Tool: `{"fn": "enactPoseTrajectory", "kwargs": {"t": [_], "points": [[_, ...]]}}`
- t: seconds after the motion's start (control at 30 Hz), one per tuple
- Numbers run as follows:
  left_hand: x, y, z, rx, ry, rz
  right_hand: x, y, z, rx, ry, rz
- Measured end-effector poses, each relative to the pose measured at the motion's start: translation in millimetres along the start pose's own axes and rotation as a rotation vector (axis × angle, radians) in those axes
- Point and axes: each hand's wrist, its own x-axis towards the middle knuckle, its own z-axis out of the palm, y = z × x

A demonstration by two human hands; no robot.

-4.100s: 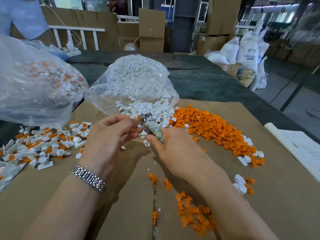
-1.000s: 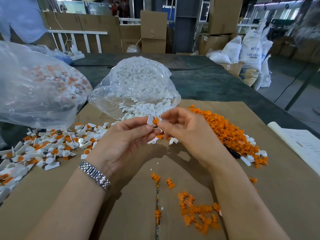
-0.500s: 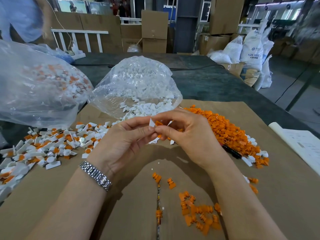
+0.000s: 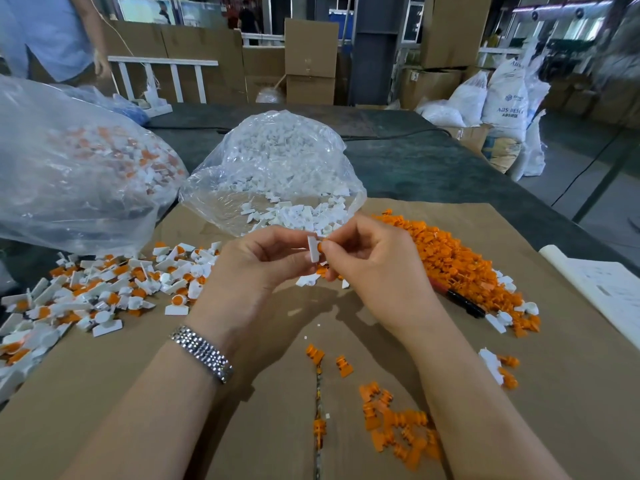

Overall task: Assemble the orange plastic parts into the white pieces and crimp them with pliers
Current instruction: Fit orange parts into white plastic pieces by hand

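Pressing orange into white, mid-air, ahead of crimping.

Pinched upright in left hand (image 4: 258, 268) fingertips: white piece (image 4: 313, 248); pushed against its right face by right hand (image 4: 372, 261), thumb and forefinger clenched on orange part (image 4: 322, 244). Seemingly insertion step, seating not yet confirmed. Just right of the grip, under orange pile (image 4: 460, 261), pliers (image 4: 462, 303) half buried. Next, judged: push fully home, free right hand, fetch pliers, squeeze the joint.

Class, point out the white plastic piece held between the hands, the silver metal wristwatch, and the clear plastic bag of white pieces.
White plastic piece (image 4: 313, 248): head view, flat face.
Silver metal wristwatch (image 4: 202, 353): head view, band.
Clear plastic bag of white pieces (image 4: 277, 161): head view, upper side.
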Motion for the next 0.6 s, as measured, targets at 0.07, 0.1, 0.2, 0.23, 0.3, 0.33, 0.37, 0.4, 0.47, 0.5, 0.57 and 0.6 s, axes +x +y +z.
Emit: {"fn": "enactPoseTrajectory", "kwargs": {"t": [0.07, 0.1, 0.2, 0.23, 0.3, 0.33, 0.37, 0.4, 0.47, 0.5, 0.57, 0.6], "points": [[-1.2, 0.2, 1.5, 0.057, 0.005, 0.015, 0.5, -1.5, -0.5, 0.095, -0.032, 0.045], [-1.5, 0.6, 2.0, 0.049, 0.0, 0.005, 0.7, -2.1, -1.8, 0.139, -0.05, 0.054], [-1.0, 2.1, 2.5, -0.09, -0.007, -0.051, 1.3, -3.6, -6.4, 0.183, -0.125, 0.035], [-0.7, 2.9, 2.2, -0.144, -0.007, -0.067, 1.0, -3.6, -7.9, 0.194, -0.149, 0.025], [-0.3, 4.2, 0.7, -0.213, -0.018, -0.084, 0.6, -4.2, -9.5, 0.2, -0.158, -0.002], [-0.3, 4.8, 0.1, -0.23, -0.03, -0.089, 0.6, -4.3, -9.7, 0.186, -0.145, -0.022], [-0.7, 5.7, -0.2, -0.241, -0.042, -0.091, 0.4, -4.0, -9.2, 0.165, -0.128, -0.045], [-0.8, 6.2, -0.4, -0.247, -0.049, -0.091, 0.1, -4.1, -8.4, 0.142, -0.112, -0.065], [-0.7, 6.4, -0.3, -0.247, -0.048, -0.079, -0.5, -4.9, -7.2, 0.096, -0.083, -0.097], [-1.2, 6.3, 0.0, -0.245, -0.045, -0.071, -0.9, -4.9, -6.8, 0.084, -0.072, -0.107], [-1.8, 5.8, 0.2, -0.24, -0.04, -0.063, -1.3, -4.8, -6.8, 0.05, -0.056, -0.136], [-2.0, 5.6, -0.2, -0.244, -0.038, -0.069, -1.3, -4.6, -6.6, 0.012, -0.047, -0.159]]}}
